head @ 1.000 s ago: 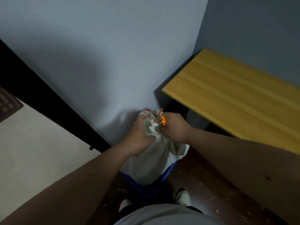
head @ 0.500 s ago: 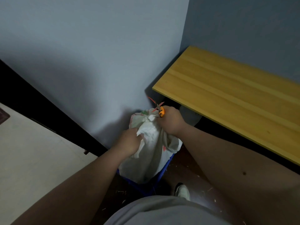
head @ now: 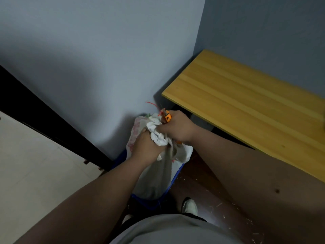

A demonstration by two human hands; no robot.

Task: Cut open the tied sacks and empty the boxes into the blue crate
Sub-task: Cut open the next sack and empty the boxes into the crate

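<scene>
A white woven sack (head: 154,178) stands upright in the blue crate (head: 175,178) against the grey wall. My left hand (head: 146,147) grips the bunched neck of the sack (head: 156,131). My right hand (head: 177,127) holds an orange utility knife (head: 167,116) at the top of that neck, its blade pointing up and left. A red tie string (head: 152,104) sticks up from the knot beside the blade. Only slivers of the crate's rim show below and beside the sack.
A yellow wooden bench (head: 246,106) runs along the right wall, close to my right arm. A dark door frame (head: 52,127) crosses the left, with pale floor (head: 35,173) beyond. My white shoe (head: 190,206) stands on the dark floor strewn with small scraps.
My left hand slid lower, then back up the bunched neck. The right hand with the knife stayed at the top of the sack, and the red string now stands free above it.
</scene>
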